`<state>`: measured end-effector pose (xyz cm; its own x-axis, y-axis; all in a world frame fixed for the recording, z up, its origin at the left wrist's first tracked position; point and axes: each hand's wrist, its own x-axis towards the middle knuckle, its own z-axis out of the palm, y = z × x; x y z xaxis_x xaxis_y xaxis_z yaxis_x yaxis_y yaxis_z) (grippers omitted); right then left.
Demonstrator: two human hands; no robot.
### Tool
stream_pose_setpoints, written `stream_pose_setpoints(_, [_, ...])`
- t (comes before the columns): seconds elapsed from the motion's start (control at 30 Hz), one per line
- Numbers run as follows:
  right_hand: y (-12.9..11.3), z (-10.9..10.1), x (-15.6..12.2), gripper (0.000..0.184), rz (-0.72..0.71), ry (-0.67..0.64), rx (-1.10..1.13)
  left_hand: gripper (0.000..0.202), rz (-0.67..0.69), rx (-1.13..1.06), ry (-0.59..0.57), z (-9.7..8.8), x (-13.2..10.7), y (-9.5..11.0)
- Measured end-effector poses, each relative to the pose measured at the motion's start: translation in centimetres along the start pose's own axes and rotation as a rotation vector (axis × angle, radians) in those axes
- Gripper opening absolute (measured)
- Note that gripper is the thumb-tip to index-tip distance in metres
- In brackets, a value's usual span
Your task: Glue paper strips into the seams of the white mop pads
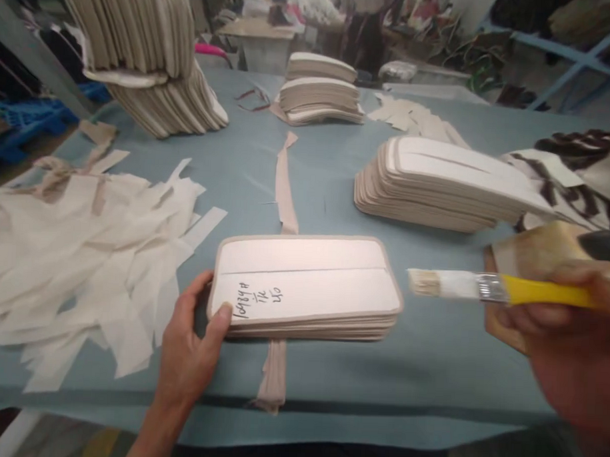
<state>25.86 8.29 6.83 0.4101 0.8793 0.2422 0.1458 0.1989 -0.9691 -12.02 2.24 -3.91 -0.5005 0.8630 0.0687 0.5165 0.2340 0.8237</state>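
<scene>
My left hand [193, 341] grips the left end of a stack of white padded panels [308, 275], thumb on top and fingers around the far side. The top panel has a beige rim, a lengthwise line and handwritten black marks. Beneath the stack runs a beige fabric strip [285, 188], showing at its far and near sides. To the right, my right hand [556, 324] is closed around the yellow handle of a paintbrush [537, 290]. Its pale bristles point left, a little apart from the stack. Behind that hand is a tan box-like container [534, 250], partly hidden.
Loose cream fabric strips [99, 241] are heaped on the left of the blue-grey table [339, 390]. More panel stacks stand at the right [436, 186], far middle [319, 96] and far left [141, 49]. Dark-and-cream material [581, 178] lies at the right edge.
</scene>
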Motion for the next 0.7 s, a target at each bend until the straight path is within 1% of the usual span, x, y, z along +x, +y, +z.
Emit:
stream_pose_setpoints(0.03, [-0.4,2.7,-0.5,0.024,0.065,0.005,0.075,0.078,0.013,-0.007,-0.003,0.0,-0.1,0.0])
stream_pose_setpoints(0.1, [-1.2,7.7,-1.9,0.02,0.038,-0.086,0.075,0.073,0.051,-0.013,-0.019,-0.2,-0.3,0.0])
stream_pose_setpoints(0.13, [-1.5,9.7,-2.6,0.02,0.015,-0.15,0.052,0.07,0.075,-0.013,-0.028,-0.2,-0.4,-0.1])
stream_pose_setpoints(0.2, [-1.9,13.0,-4.1,0.02,-0.021,-0.313,0.012,0.065,0.124,-0.008,-0.038,-0.2,-0.5,-0.3])
stream_pose_setpoints(0.27, [-1.9,15.3,-5.2,0.02,-0.044,-0.443,-0.011,0.059,0.171,0.003,-0.032,-0.1,-0.6,-0.4])
stream_pose_setpoints(0.33, [-1.8,17.0,-6.1,0.019,-0.07,-0.502,-0.036,0.054,0.213,0.011,-0.024,0.1,-0.7,-0.5])
stream_pose_setpoints(0.47, [-1.7,19.5,-7.1,0.018,-0.103,-0.521,-0.095,0.052,0.295,0.03,-0.006,0.4,-0.9,-0.7])
stream_pose_setpoints(0.57, [-1.7,20.5,-7.6,0.017,-0.112,-0.536,-0.112,0.05,0.329,0.058,0.01,0.5,-0.9,-0.7])
stream_pose_setpoints(0.7, [-1.3,21.0,-7.9,0.016,-0.111,-0.532,-0.141,0.051,0.356,0.082,0.01,0.6,-0.9,-0.6])
